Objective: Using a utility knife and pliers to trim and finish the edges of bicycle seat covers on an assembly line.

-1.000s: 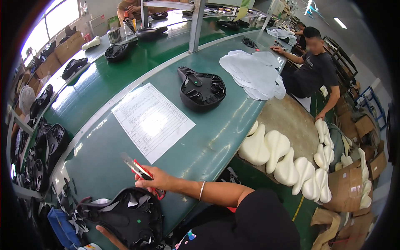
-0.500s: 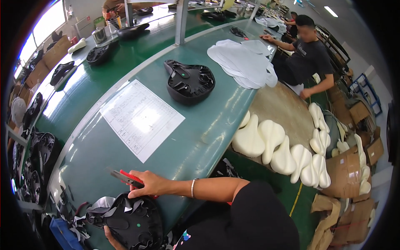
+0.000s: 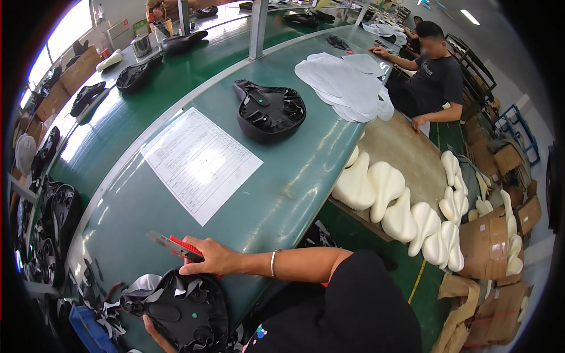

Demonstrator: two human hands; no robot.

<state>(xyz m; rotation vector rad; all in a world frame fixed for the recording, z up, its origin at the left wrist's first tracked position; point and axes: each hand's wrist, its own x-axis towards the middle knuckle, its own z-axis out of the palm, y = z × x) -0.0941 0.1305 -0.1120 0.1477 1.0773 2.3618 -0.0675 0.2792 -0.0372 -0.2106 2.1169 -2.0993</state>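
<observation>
My right hand (image 3: 209, 257) is closed around a red-handled utility knife (image 3: 187, 249), its metal blade pointing left, over the far edge of an upturned black bicycle saddle (image 3: 176, 317). Gathered cover material and loose grey flaps show along the saddle's rim, and a small green dot marks its underside. At the saddle's near left edge, my left hand (image 3: 156, 334) steadies it with the thumb on top; its other fingers are hidden. The knife blade is clear of the saddle.
A printed sheet (image 3: 203, 167) and another upturned saddle (image 3: 271, 112) lie farther up the green table. Grey cut pieces (image 3: 344, 85) are piled beyond. White foam saddle pads (image 3: 385, 188) line a board at right, near a seated co-worker (image 3: 432, 70). Scraps and a blue bin (image 3: 88, 329) sit at lower left.
My right hand and the knife have shifted slightly up and left. Saddles on the far belt have slid a little left. The co-worker's near hand has moved onto the board's edge.
</observation>
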